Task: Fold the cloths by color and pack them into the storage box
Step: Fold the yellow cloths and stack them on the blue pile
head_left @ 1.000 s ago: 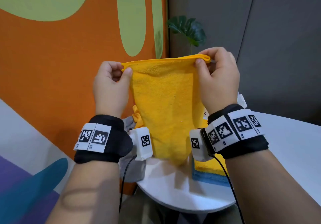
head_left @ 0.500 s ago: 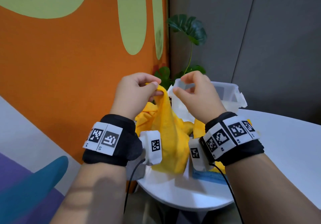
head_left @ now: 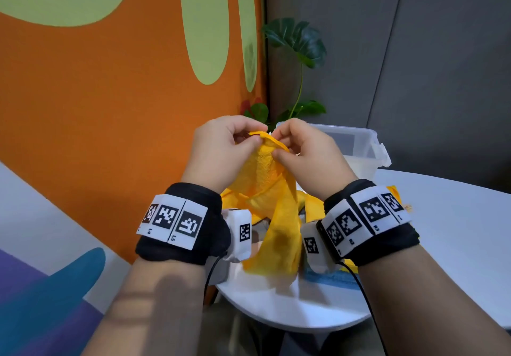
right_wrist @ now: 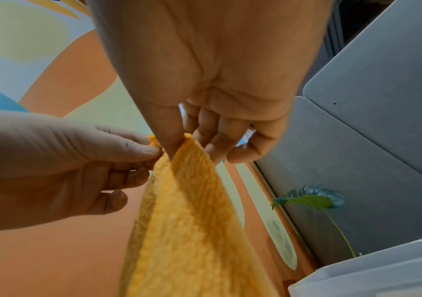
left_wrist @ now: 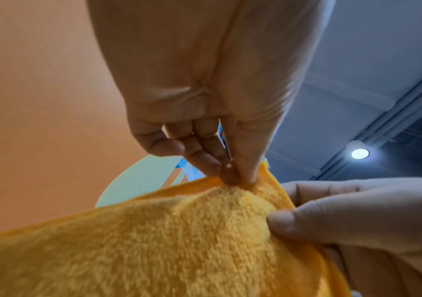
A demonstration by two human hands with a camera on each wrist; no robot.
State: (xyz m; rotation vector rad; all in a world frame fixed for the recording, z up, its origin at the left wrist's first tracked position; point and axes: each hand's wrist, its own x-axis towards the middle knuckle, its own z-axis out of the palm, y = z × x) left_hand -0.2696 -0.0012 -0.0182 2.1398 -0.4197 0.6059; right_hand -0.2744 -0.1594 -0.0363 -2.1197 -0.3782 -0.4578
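While our two hands meet in the air above the desk [head_left: 442,217], we have the yellow cloth [head_left: 272,209] doubled over between them; our left hand [head_left: 221,151] pinches one top corner between thumb and forefinger, its other fingers curled in; our right hand [head_left: 307,154] pinches the neighbouring corner the same way, thumb pressed to the terry, the remaining fingers loosely bent. The cloth hangs down from this joined edge between our wrists, its lower end hanging low over the desk's near edge, whether touching we cannot tell; more yellow fabric [head_left: 312,203] lies heaped behind it, and a folded blue piece [head_left: 329,279] shows under our right wrist. The storage box [head_left: 356,145], clear plastic with its lid off, stands just beyond our hands; what it holds we cannot tell. We judge this the first fold of a yellow cloth; next we need one hand to take both corners, so the other can drop to the hanging fold and halve it again.
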